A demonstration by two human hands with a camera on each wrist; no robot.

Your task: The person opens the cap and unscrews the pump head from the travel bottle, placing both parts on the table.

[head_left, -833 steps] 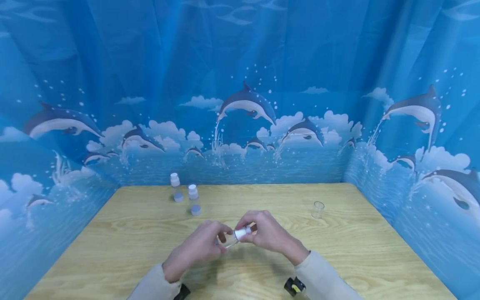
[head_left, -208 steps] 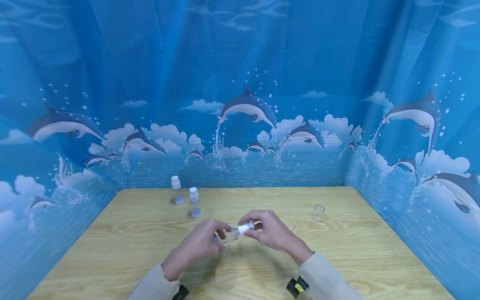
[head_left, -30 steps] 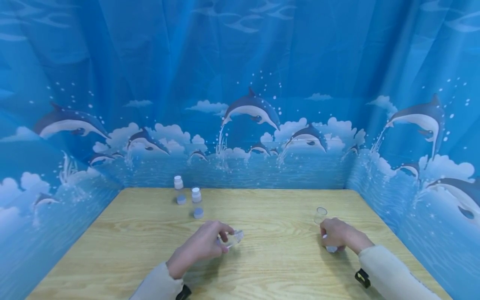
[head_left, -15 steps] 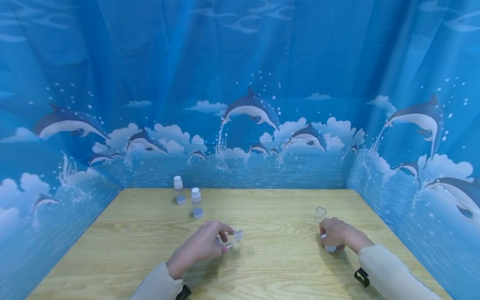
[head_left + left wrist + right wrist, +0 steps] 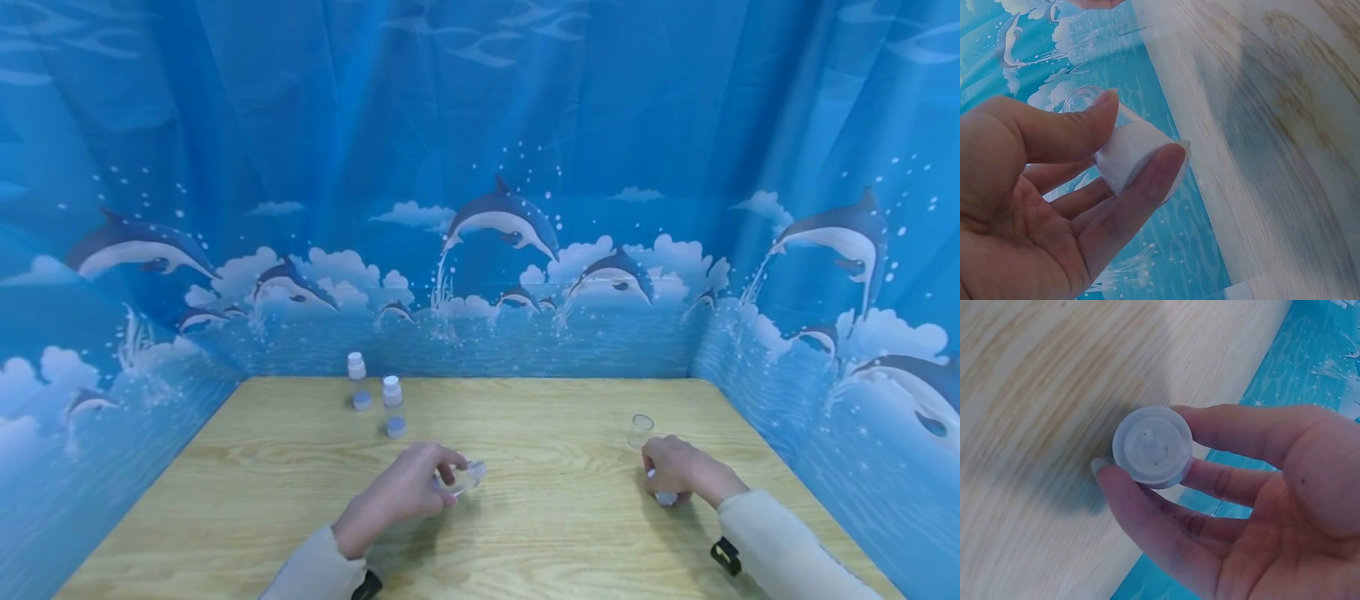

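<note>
My left hand (image 5: 401,493) pinches a small clear bottle (image 5: 472,475) over the middle of the table, its neck tilted up to the right. In the left wrist view, thumb and fingers close round its white base (image 5: 1132,150). The neck bears no cap. Further right, my right hand (image 5: 678,467) holds a white cap (image 5: 665,498) low over the table. The right wrist view shows this round cap (image 5: 1152,447) end-on, with a raised inner ring, between thumb and fingers. Just beyond the right hand stands a clear cylindrical cover (image 5: 641,430), partly overlapped by that hand.
Two clear bottles with white tops, a nearer one (image 5: 393,404) and a farther one (image 5: 357,381), stand at the table's back left. The wooden table (image 5: 540,533) meets a blue dolphin-print curtain (image 5: 480,250) behind and at both sides.
Earlier, both hands met at the bottle, the right gripping the white cap at its neck. The right hand has since moved right with the cap. Over the last second, hardly anything moves.
</note>
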